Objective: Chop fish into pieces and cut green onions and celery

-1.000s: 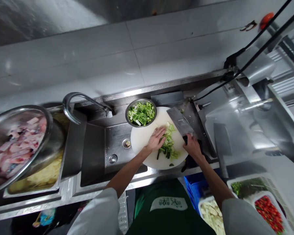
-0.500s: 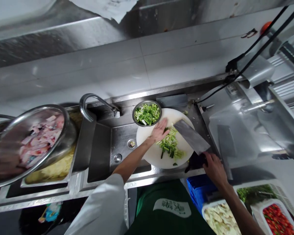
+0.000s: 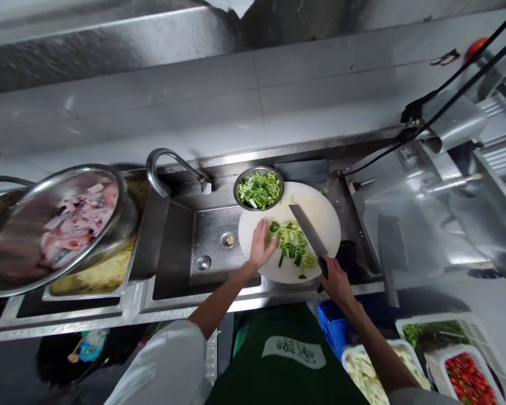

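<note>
On a round white cutting board point(image 3: 261, 270) lies a loose pile of chopped greens point(image 3: 294, 241). My left hand point(image 3: 262, 246) rests at the pile's left side, fingers stretched out and holding nothing. In my right hand point(image 3: 336, 278) is the dark handle of a cleaver point(image 3: 308, 232). Its blade stands on edge along the right side of the greens, pointing up and to the left. A metal bowl point(image 3: 259, 208) of cut greens sits at the board's upper left rim.
Left of the board is a steel sink point(image 3: 213, 239) with a curved faucet point(image 3: 156, 169). Farther left, a large tilted bowl point(image 3: 61, 287) holds raw meat or fish pieces. Another cleaver point(image 3: 392, 244) lies on the steel surface at right. Below it stands a tray of red peppers point(image 3: 472, 377).
My right hand has brought the cleaver left, turning the blade from flat to on edge beside the greens. My left hand has drawn back toward me, to the pile's left side.
</note>
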{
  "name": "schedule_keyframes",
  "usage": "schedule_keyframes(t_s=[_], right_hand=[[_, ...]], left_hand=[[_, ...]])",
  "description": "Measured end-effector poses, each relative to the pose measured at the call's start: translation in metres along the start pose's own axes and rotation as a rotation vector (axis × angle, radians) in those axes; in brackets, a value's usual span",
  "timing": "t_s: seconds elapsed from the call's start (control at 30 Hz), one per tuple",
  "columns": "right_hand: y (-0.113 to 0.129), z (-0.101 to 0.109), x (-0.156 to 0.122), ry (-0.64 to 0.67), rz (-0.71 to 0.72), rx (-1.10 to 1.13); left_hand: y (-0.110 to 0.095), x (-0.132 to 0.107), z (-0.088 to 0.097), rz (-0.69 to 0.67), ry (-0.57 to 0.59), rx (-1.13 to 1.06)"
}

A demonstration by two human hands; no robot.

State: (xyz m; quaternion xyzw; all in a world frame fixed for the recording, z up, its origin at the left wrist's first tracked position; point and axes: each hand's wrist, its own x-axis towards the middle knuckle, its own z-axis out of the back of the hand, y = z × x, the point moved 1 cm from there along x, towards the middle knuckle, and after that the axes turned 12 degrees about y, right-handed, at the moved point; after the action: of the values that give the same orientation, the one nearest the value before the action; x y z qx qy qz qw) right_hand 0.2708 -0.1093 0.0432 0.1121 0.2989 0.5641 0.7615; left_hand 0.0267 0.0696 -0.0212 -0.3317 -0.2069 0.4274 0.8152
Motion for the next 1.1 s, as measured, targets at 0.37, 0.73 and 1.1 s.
schedule_keyframes(t_s=[0.37,0.73,1.1], right_hand=[[-0.088,0.033,-0.024,0.015,-0.235,0.79],[-0.031,-0.049,-0.035,0.048,-0.267,1.147],[0.001,-0.077,-0.04,0.007,-0.205,1.387]], left_hand=[[-0.087,-0.021,-0.094,0.083,0.164,0.264],[-0.101,0.005,-0.088,0.071,0.004,0.069],[-0.124,0.0,-0.106,-0.032,0.055,0.062]])
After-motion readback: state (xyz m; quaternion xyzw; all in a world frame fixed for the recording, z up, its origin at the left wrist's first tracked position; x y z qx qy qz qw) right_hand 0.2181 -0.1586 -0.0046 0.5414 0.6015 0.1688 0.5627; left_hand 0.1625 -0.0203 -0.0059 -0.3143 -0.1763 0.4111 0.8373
